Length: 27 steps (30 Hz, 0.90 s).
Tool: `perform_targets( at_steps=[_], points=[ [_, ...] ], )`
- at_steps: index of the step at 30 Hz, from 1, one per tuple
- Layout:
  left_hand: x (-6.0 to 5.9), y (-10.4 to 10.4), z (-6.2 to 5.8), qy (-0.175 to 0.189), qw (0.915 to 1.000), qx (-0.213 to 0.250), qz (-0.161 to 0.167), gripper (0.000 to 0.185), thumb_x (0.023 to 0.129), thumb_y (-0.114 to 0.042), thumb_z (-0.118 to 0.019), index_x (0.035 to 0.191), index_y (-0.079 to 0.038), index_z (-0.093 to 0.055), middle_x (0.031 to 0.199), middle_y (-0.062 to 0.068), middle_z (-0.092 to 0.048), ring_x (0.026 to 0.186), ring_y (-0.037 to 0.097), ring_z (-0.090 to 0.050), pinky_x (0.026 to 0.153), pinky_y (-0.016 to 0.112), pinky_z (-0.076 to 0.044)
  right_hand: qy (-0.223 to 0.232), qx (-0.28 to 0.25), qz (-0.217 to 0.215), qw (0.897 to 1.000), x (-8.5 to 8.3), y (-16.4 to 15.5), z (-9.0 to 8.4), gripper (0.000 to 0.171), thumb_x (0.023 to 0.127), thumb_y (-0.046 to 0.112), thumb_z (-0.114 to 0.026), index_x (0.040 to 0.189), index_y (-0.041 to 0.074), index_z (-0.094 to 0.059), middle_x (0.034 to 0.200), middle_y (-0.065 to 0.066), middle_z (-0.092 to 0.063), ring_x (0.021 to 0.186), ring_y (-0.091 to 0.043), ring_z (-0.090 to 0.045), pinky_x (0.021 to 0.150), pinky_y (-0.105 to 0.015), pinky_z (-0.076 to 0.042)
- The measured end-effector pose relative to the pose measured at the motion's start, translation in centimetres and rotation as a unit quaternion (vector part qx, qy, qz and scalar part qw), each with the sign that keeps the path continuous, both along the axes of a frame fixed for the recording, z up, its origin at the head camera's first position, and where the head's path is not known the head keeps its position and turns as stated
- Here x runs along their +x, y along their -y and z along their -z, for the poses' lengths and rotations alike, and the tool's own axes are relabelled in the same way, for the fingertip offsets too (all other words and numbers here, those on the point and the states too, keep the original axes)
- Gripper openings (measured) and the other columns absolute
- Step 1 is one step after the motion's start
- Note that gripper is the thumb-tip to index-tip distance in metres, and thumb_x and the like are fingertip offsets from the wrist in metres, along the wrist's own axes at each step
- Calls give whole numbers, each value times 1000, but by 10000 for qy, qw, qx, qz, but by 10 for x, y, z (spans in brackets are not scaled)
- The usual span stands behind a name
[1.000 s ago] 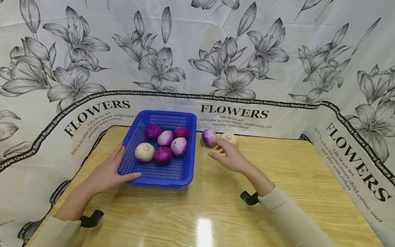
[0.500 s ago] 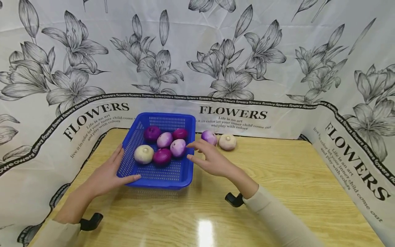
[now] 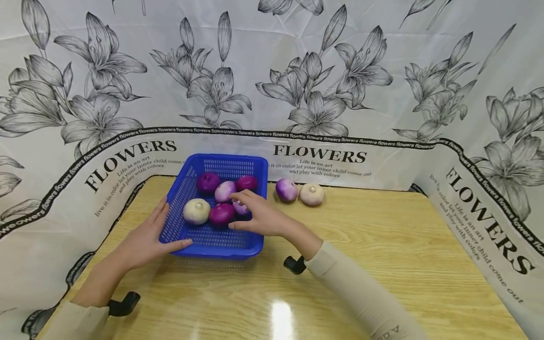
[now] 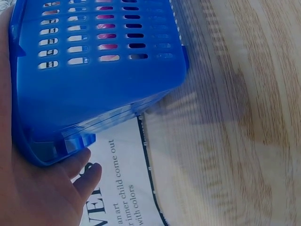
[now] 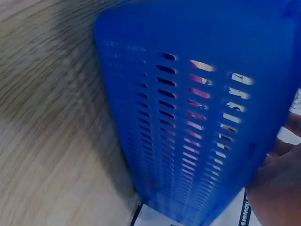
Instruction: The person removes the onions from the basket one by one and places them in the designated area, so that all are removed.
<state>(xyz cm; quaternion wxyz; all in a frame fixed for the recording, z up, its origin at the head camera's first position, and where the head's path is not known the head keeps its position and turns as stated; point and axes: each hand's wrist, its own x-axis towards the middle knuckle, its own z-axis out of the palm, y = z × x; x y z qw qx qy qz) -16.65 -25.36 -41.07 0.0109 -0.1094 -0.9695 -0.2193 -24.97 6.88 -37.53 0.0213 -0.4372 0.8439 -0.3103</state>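
Note:
A blue perforated basket (image 3: 221, 240) stands on the left of the table with several onions in it. Among them are a white onion (image 3: 197, 211), a dark purple onion (image 3: 222, 215) and a pale purple onion (image 3: 225, 191). My left hand (image 3: 142, 241) grips the basket's left side, thumb over the front rim; in the left wrist view its fingers (image 4: 88, 181) bend at the rim. Over the basket's right side reaches my right hand (image 3: 263, 217), fingers spread and slightly bent, partly covering another pale onion (image 3: 240, 208). The basket wall hides most of that hand in the right wrist view.
Right of the basket, a purple-and-white onion (image 3: 286, 190) and a cream-white onion (image 3: 312, 194) sit side by side near the table's back edge. A flower-printed cloth (image 3: 318, 163) encloses the wooden table (image 3: 382, 236) at the back and sides.
My right hand has moved left, from beside the two onions outside the basket, across the right rim to above the onions inside. My left hand stays on the basket.

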Motion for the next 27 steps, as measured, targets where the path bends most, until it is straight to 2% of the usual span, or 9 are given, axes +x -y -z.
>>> perform_targets(
  at_steps=[3, 8, 12, 16, 21, 27],
  points=[
    [0, 0, 1, -2, 10000, 43, 21, 123, 87, -72, -65, 163, -1, 1, 171, 16, 6, 147, 57, -22, 110, 73, -30, 119, 199, 49, 9997, -3, 12, 4, 74, 90, 34, -80, 150, 7, -47, 137, -13, -53, 123, -31, -55, 108, -42, -44],
    [0, 0, 2, -1, 9999, 129, 35, 122, 87, -71, -66, 163, -3, 2, 171, 15, 6, 147, 56, -22, 111, 73, -30, 30, 639, 298, 9975, -9, 29, 10, 83, 88, 40, -81, 156, 14, -41, 148, -12, -46, 130, -25, -54, 109, -45, -46],
    [-1, -1, 2, 40, 9999, 161, 36, 123, 87, -71, -66, 164, -4, 2, 172, 14, 6, 148, 56, -22, 111, 73, -30, -75, 1096, 615, 9920, -13, 38, 13, 89, 87, 47, -80, 159, 18, -36, 151, -9, -44, 135, -23, -52, 108, -52, -47],
    [-2, 0, 0, 42, 9998, 177, 34, 122, 87, -69, -67, 164, -3, 2, 171, 16, 6, 147, 57, -22, 110, 74, -29, -311, 1588, 768, 9838, -17, 47, 14, 92, 87, 52, -78, 159, 17, -34, 148, -10, -47, 130, -25, -56, 103, -51, -51],
    [-4, 1, 0, 16, 9999, 154, 33, 122, 87, -69, -68, 164, -3, 2, 172, 15, 6, 147, 57, -22, 110, 74, -29, -500, 1925, 813, 9766, -21, 52, 16, 85, 88, 51, -78, 155, 14, -40, 146, -12, -49, 126, -27, -60, 100, -49, -53],
    [-4, 0, 0, 41, 9998, 170, 71, 122, 87, -68, -68, 164, -4, 3, 171, 15, 7, 147, 58, -22, 110, 74, -28, -801, 2327, 708, 9667, -21, 54, 23, 70, 90, 52, -76, 145, 16, -50, 144, -6, -51, 126, -24, -58, 96, -47, -55]
  ],
)
